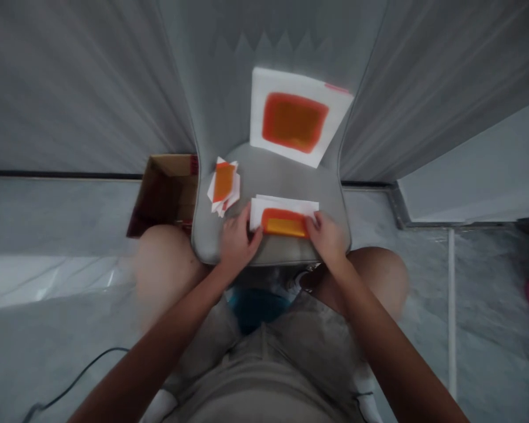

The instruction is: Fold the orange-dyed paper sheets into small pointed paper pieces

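Note:
In front of me a folded white sheet of paper (285, 205) with an orange-and-yellow panel lies near the front of the grey chair seat. My left hand (240, 238) pinches its left end, thumb toward the panel's lower left corner. At the right end, my right hand (328, 235) has its thumb and fingers closed on the edge. Left of the sheet sits a small uneven pile of folded white and orange paper pieces (224, 183). A larger white stack of sheets (295, 120) with an orange square leans at the back of the seat; motion blurs its details.
The grey chair (286, 252) stands between my knees, its backrest against a grey curtain (83, 88). An open cardboard box (158, 191) is on the floor to the left. A dark cable (88, 373) runs across the floor at lower left.

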### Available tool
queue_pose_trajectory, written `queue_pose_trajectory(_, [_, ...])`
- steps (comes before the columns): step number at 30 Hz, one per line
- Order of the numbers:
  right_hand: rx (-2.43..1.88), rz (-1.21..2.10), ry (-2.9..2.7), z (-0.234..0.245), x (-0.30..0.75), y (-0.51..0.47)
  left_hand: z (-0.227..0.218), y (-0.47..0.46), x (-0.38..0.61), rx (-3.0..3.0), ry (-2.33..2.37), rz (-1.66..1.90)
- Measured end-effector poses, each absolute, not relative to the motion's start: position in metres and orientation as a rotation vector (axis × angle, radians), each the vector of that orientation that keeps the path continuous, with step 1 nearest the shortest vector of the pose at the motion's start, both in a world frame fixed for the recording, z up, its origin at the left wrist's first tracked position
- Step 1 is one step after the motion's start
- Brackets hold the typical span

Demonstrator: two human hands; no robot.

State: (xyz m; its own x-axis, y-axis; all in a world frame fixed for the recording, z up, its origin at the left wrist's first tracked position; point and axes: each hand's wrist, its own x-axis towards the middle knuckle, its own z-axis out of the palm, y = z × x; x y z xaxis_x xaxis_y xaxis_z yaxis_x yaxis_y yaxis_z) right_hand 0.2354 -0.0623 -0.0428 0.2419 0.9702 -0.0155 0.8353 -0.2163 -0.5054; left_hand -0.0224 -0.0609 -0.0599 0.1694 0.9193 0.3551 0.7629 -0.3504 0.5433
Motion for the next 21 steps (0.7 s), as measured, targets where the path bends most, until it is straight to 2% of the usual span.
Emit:
queue_pose_trajectory(3, [-2.162,0.457,-1.628,-0.042,0.230,-0.060,-0.056,-0.066,-0.017,2.316,1.662,1.004])
queue_pose_trajectory(8, [-2.191,0.508,-1.511,-0.048,0.229,-0.054,-0.050,-0.065,-0.010,2.639,1.343,0.831])
queue_pose_trajectory(12, [-2.057,0.343,-1.434,-0.050,0.225,-0.053,-0.053,-0.056,-0.007,2.605,1.305,0.721])
queue_pose_trajectory(16, [-1.883,0.155,-1.575,-0.045,0.217,-0.061,-0.056,-0.052,-0.005,2.594,1.315,0.657])
queue_pose_trajectory(21, [-1.809,0.178,-1.801,-0.054,0.204,-0.076,-0.056,-0.052,-0.003,2.635,1.313,0.601])
